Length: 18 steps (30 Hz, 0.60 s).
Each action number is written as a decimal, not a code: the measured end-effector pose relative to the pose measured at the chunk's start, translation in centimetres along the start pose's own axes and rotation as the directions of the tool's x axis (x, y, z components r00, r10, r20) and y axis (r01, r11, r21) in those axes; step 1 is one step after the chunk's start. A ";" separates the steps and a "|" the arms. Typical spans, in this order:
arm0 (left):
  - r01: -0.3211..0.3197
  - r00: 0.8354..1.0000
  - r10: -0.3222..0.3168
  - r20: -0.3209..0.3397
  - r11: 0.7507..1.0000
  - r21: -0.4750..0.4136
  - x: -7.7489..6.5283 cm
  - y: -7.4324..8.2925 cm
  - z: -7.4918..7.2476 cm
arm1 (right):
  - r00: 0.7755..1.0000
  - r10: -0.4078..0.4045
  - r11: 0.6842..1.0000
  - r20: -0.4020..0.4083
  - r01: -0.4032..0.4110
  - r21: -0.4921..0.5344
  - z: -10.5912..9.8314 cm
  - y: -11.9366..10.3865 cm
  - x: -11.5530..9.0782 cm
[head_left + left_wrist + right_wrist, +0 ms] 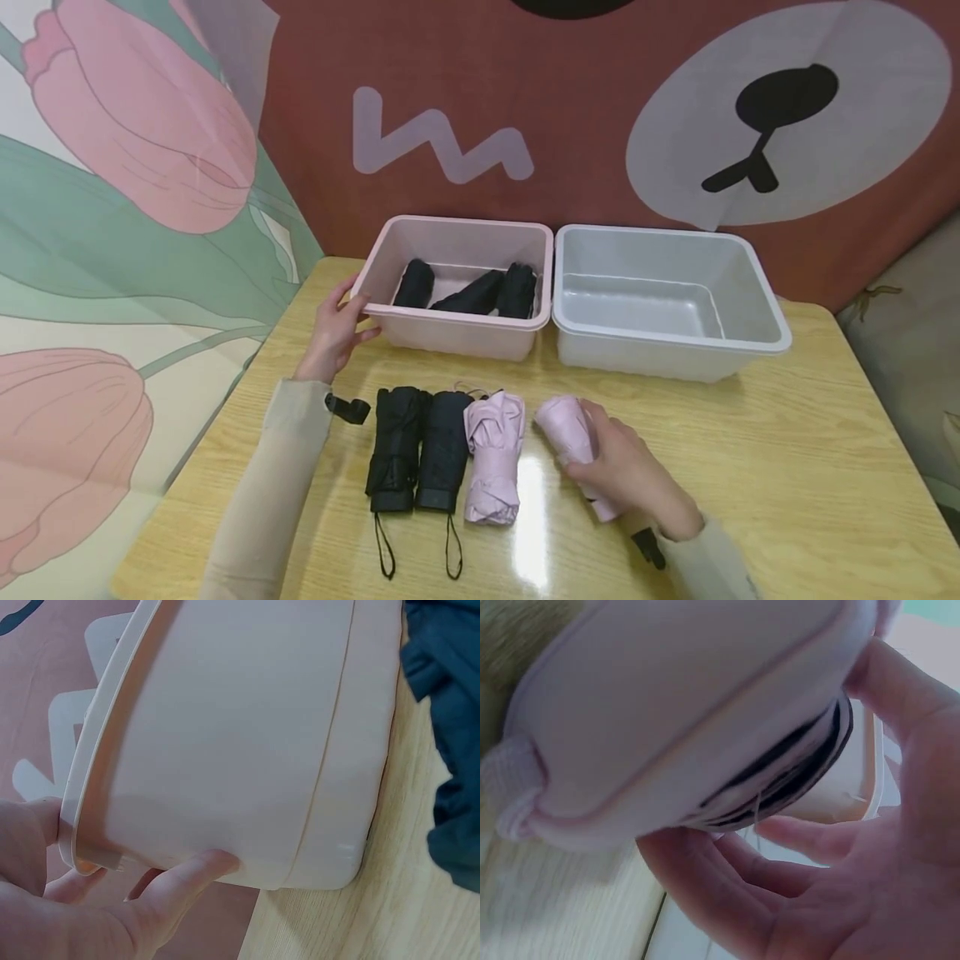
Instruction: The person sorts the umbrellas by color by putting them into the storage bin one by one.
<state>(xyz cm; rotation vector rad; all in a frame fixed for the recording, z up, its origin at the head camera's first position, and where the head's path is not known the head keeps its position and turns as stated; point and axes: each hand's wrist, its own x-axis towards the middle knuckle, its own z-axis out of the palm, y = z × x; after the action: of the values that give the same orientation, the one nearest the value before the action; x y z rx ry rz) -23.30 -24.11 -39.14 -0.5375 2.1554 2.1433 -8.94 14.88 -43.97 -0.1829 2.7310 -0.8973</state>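
Observation:
My left hand (pixel 335 332) grips the left front corner of a pink plastic bin (pixel 450 333); in the left wrist view its thumb lies against the bin's wall (pixel 225 750). Inside the bin lie three black folded umbrellas, one at the left (pixel 415 285) and two at the right. My right hand (pixel 626 462) holds a pink folded umbrella (pixel 564 427), tilted, with fingers and thumb around its sides. Close up in the right wrist view, that umbrella (pixel 682 712) shows a smooth end with a small pink loop (pixel 514 780) and dark folds along its side.
Left of the held umbrella, another pink umbrella (pixel 495 462) lies beside two black ones (pixel 444 450) in a row, the black ones' wrist straps toward me. A grey-white bin (pixel 675 342) stands right of the pink bin on the wooden table (pixel 810 467). A printed cloth hangs behind.

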 end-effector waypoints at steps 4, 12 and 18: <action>-0.001 1.000 0.001 0.002 1.000 0.000 0.0 0.0 0.0 | 1.000 -0.006 1.000 -0.008 0.006 0.025 -0.4 -0.2 -0.2; -0.004 1.000 0.004 0.005 1.000 0.000 -0.1 0.0 0.0 | 0.998 -0.044 0.995 -0.049 0.048 0.083 -2.0 -1.3 -1.0; 0.002 1.000 -0.002 0.002 1.000 0.009 -0.1 0.0 0.0 | 0.988 -0.103 0.987 -0.111 0.115 0.113 -3.5 -2.1 -1.7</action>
<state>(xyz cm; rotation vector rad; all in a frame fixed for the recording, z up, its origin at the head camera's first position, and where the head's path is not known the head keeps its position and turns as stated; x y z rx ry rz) -23.18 -24.04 -39.07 -0.5360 2.1608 2.1313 -8.23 15.50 -39.70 -0.2716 2.7748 -1.1275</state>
